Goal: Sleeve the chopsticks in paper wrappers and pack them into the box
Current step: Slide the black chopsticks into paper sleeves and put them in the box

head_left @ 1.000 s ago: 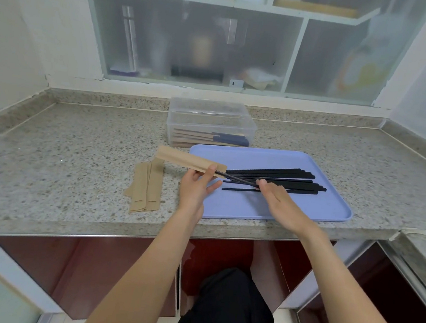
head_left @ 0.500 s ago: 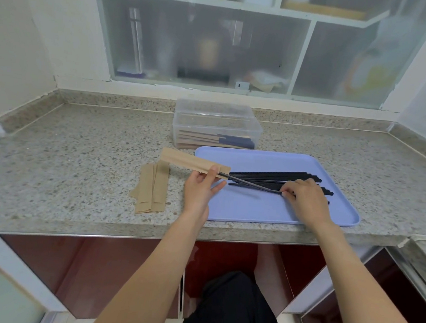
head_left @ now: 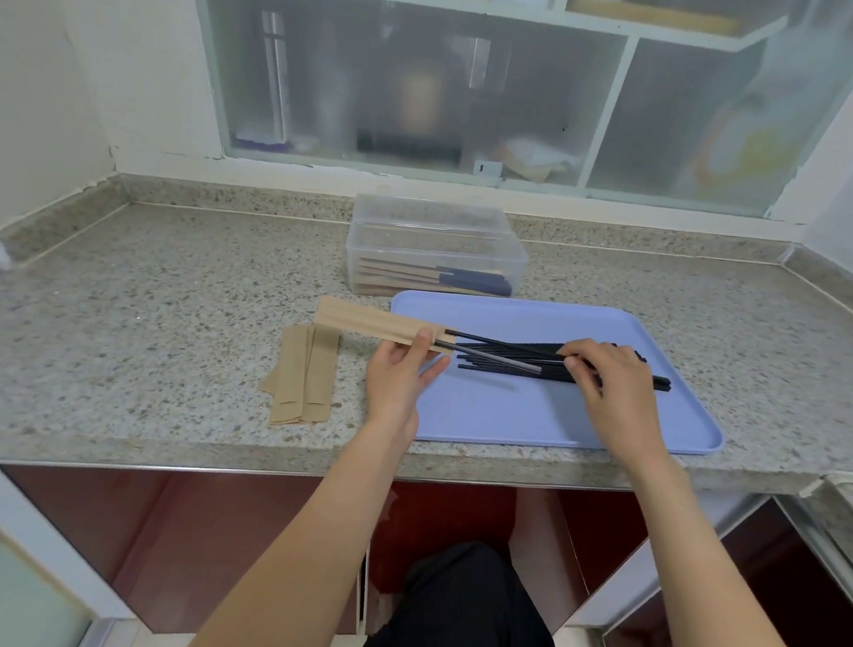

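My left hand pinches the open end of a brown paper wrapper held level over the left edge of the blue tray. Two black chopsticks stick out of the wrapper's mouth toward the right. My right hand grips their far ends, above the pile of loose black chopsticks on the tray. A clear plastic box behind the tray holds several sleeved chopsticks.
Flat spare wrappers lie on the speckled counter left of the tray. A frosted window runs along the back wall. The counter's front edge is just below the tray.
My right hand went to the pile, picked up a second chopstick and brought its tip to the wrapper's mouth beside the first one. My left hand kept the wrapper in place.
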A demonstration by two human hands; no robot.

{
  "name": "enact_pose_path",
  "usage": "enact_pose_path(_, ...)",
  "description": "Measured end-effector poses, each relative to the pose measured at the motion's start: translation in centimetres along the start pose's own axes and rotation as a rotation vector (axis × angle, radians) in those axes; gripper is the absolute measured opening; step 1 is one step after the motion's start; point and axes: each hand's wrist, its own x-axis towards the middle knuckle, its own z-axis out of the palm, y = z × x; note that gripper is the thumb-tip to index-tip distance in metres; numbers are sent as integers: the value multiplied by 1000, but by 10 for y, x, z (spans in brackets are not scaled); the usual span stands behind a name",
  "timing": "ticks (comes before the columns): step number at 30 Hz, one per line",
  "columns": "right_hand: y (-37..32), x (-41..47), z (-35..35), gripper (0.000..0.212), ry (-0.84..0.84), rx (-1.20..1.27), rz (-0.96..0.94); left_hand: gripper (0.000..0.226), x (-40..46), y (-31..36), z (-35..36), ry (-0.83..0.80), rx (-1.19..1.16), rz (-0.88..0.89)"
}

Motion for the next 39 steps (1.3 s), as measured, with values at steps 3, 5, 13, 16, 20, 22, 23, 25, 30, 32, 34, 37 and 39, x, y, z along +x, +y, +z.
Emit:
enact_pose_path(3, 0, -1, -3, 11, 9, -22, -20, 22, 1, -1, 0, 7, 7, 6)
enact_pose_path(5, -2, -1, -4, 10, 16, -29, -30, 22, 1, -1, 0, 3, 8, 9)
enact_pose_path(13, -47, 14, 16, 15, -40, 75, -61, 8, 1, -1, 0, -7, -10, 4)
enact_pose_path(16, -45, 2, 11, 27, 254, 206, 247, 17, 0, 0, -1, -5, -7, 20)
enact_pose_path(20, -53, -14, 3, 40, 419, 934, 820, 15, -1, 1, 0, 18, -31, 17)
enact_pose_path(22, -59, -19, 8, 45, 344, 992, 825, 14, -2, 2, 0, 24, -37, 15)
enact_pose_path(23, -64, -21, 9, 48, 309, 997, 802, 15, -2, 2, 0, 24, -37, 17)
enact_pose_path(25, -71, -24, 15, 58, 215, 973, 727, 18, -1, 1, 1, 34, -32, 24)
enact_pose_path(30, -80, -34, 34, 69, -20, 519, 318, 20, -1, 0, 3, 68, -20, 33)
enact_pose_path(32, -78, -36, 41, 68, -15, 220, 148, 16, -1, 0, 3, 88, -23, 33)
enact_pose_path(34, -74, -38, 41, 62, 22, 112, 125, 13, 0, 0, 4, 101, -24, 21)
enact_pose_path(37, -72, -32, 34, 43, 9, 271, 262, 12, 5, 5, 7, 112, -20, 5)
enact_pose_path(39, -73, -21, 29, 21, -18, 558, 379, 13, 11, 13, 12, 108, 37, 38)
